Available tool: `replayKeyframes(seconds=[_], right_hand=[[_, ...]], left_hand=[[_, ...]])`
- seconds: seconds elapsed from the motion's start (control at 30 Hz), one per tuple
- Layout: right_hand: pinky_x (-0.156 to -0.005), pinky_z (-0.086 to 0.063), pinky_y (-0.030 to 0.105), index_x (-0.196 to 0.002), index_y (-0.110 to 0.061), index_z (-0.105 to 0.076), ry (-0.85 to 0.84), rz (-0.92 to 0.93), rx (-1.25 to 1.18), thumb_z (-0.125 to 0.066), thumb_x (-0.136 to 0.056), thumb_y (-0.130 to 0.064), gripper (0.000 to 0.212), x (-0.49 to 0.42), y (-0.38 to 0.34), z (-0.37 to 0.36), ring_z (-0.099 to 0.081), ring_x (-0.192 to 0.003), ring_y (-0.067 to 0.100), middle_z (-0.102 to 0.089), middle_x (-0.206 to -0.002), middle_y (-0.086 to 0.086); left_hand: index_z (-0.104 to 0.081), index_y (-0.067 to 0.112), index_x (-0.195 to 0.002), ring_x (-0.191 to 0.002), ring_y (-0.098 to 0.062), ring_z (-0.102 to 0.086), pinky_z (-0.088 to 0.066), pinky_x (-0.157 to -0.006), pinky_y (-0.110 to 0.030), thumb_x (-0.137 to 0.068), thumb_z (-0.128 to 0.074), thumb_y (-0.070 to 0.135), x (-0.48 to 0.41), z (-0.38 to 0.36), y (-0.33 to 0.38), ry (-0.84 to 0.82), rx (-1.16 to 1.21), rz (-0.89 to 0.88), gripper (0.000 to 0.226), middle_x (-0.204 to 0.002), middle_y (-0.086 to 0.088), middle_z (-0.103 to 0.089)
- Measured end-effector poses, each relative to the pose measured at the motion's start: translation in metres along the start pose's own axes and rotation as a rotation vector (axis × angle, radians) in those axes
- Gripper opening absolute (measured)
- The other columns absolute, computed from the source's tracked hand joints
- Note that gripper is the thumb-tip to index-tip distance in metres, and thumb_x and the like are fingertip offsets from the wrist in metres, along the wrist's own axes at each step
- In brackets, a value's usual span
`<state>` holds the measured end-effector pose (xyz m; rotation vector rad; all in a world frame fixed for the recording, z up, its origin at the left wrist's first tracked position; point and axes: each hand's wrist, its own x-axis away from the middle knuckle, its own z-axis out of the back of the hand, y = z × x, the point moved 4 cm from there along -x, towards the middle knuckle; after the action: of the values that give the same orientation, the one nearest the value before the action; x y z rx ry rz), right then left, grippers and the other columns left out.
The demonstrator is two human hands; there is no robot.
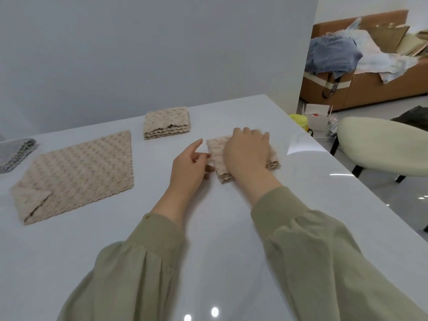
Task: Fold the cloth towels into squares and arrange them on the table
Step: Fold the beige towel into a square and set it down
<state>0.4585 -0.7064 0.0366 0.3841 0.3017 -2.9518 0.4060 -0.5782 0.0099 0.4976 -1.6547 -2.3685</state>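
One folded towel (pixel 215 150) is being pressed onto the desk (pixel 231 228) under the flat, open right grip (pixel 246 154); its left edge is being touched by the loosely curled left grip (pixel 188 169), nearer the unfolded towel (pixel 74 172).

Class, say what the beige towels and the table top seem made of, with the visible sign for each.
Beige towels: soft, thick cloth, perhaps microfibre or cotton; bumpy raised weave, wavy edges. Table top: hard and glossy, perhaps polished stone or glass; bright light spots reflect in it.
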Motion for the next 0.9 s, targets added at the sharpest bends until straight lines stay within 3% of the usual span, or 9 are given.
replayKeyframes(seconds=[0.07, 0.17, 0.23, 0.33, 0.47, 0.57, 0.67, 0.77, 0.9], right_hand=[[-0.112, -0.011, 0.054, -0.136, -0.012, -0.040, 0.001, 0.062, -0.025, -0.028, -0.097, -0.033, 0.046, 0.012, -0.019, -0.009, -0.030, -0.135, 0.034, -0.038, -0.144, 0.013], [-0.111, -0.003, 0.060, -0.146, -0.015, -0.025, -0.110, 0.093, -0.003, -0.023, -0.098, -0.041, 0.055, 0.021, -0.031, -0.026, -0.013, -0.143, 0.034, -0.018, -0.156, 0.014], [-0.110, 0.000, 0.063, -0.149, -0.018, -0.017, -0.173, 0.088, 0.039, -0.021, -0.099, -0.039, 0.055, 0.020, -0.026, -0.034, -0.007, -0.145, 0.032, -0.009, -0.158, 0.012], [-0.108, 0.001, 0.067, -0.151, -0.021, -0.009, -0.217, 0.015, 0.069, -0.020, -0.099, -0.035, 0.055, 0.016, -0.015, -0.032, -0.002, -0.146, 0.030, -0.002, -0.159, 0.008], [-0.105, -0.001, 0.071, -0.151, -0.022, -0.006, -0.254, -0.049, 0.097, -0.021, -0.098, -0.033, 0.056, 0.018, -0.009, -0.028, 0.000, -0.146, 0.031, 0.001, -0.160, 0.008], [-0.105, -0.001, 0.071, -0.151, -0.022, -0.010, -0.235, -0.029, 0.091, -0.023, -0.097, -0.035, 0.057, 0.021, -0.007, -0.027, -0.002, -0.146, 0.031, -0.003, -0.159, 0.009], [-0.107, -0.001, 0.068, -0.150, -0.019, -0.016, -0.162, -0.008, 0.058, -0.028, -0.095, -0.043, 0.061, 0.023, -0.006, -0.023, -0.005, -0.145, 0.032, -0.007, -0.159, 0.010], [-0.108, -0.002, 0.066, -0.149, -0.016, -0.016, -0.144, -0.001, 0.079, -0.037, -0.093, -0.045, 0.066, 0.025, -0.008, -0.020, -0.006, -0.145, 0.033, -0.008, -0.158, 0.012], [-0.110, -0.002, 0.064, -0.149, -0.012, -0.016, -0.176, -0.020, 0.045, -0.040, -0.095, -0.030, 0.062, 0.031, -0.008, -0.022, -0.006, -0.145, 0.031, -0.009, -0.158, 0.012]], left_hand=[[-0.054, 0.021, -0.130, -0.093, -0.012, -0.064, -0.048, -0.083, -0.024, -0.090, -0.042, 0.006, 0.001, 0.017, -0.006, 0.114, -0.192, -0.048, 0.044, -0.109, 0.003, -0.066], [-0.058, 0.017, -0.126, -0.114, -0.014, -0.054, -0.038, -0.096, -0.021, -0.090, -0.044, 0.007, 0.002, 0.036, -0.013, 0.159, -0.309, -0.031, 0.040, -0.121, 0.001, -0.062], [-0.052, 0.018, -0.134, -0.129, -0.017, -0.044, -0.031, -0.108, -0.027, -0.094, -0.046, 0.016, 0.001, 0.030, -0.014, -0.002, -0.458, -0.100, 0.040, -0.138, -0.002, -0.051], [-0.026, 0.026, -0.148, -0.144, -0.019, -0.013, -0.011, -0.116, -0.040, -0.100, -0.035, 0.035, 0.005, 0.006, -0.018, -0.333, -0.896, -0.249, 0.050, -0.157, 0.002, -0.020], [-0.019, 0.028, -0.149, -0.146, -0.018, -0.004, -0.006, -0.116, -0.047, -0.101, -0.024, 0.041, 0.008, 0.000, -0.020, -0.396, -1.033, -0.240, 0.051, -0.159, 0.003, -0.010], [-0.030, 0.024, -0.146, -0.143, -0.021, -0.016, -0.016, -0.114, -0.049, -0.099, -0.031, 0.039, 0.005, 0.001, -0.019, -0.365, -1.001, -0.277, 0.049, -0.154, 0.001, -0.024], [-0.046, 0.016, -0.135, -0.129, -0.027, -0.036, -0.032, -0.104, -0.046, -0.097, -0.037, 0.034, 0.009, 0.000, -0.013, -0.316, -0.958, -0.361, 0.043, -0.132, -0.003, -0.047], [-0.049, 0.012, -0.133, -0.130, -0.028, -0.035, -0.029, -0.107, -0.041, -0.098, -0.040, 0.029, 0.014, -0.001, -0.011, -0.288, -0.934, -0.339, 0.040, -0.133, -0.009, -0.049], [-0.050, 0.011, -0.131, -0.122, -0.028, -0.042, -0.035, -0.101, -0.044, -0.095, -0.037, 0.034, 0.016, -0.003, -0.011, -0.337, -0.946, -0.408, 0.044, -0.125, -0.007, -0.052]])
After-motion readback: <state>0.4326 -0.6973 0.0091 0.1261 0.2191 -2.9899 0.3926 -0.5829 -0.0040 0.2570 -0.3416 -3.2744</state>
